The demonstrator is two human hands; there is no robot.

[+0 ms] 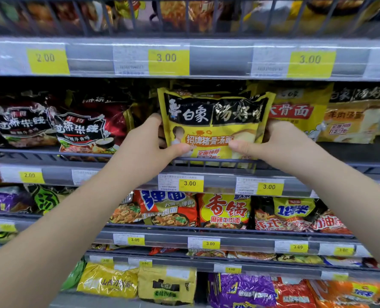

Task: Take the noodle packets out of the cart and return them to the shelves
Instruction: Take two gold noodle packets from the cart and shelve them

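Upright yellow noodle packet [213,125] at shelf rail [206,161]

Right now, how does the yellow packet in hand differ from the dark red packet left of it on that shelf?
Colour: the yellow packet is bright yellow with a black banner; the dark red packet is maroon and black. State: left hand and right hand grip the yellow packet's lower sides; the dark red packet lies untouched. Pose: yellow packet upright, dark red packet tilted. Both are at the same shelf level.
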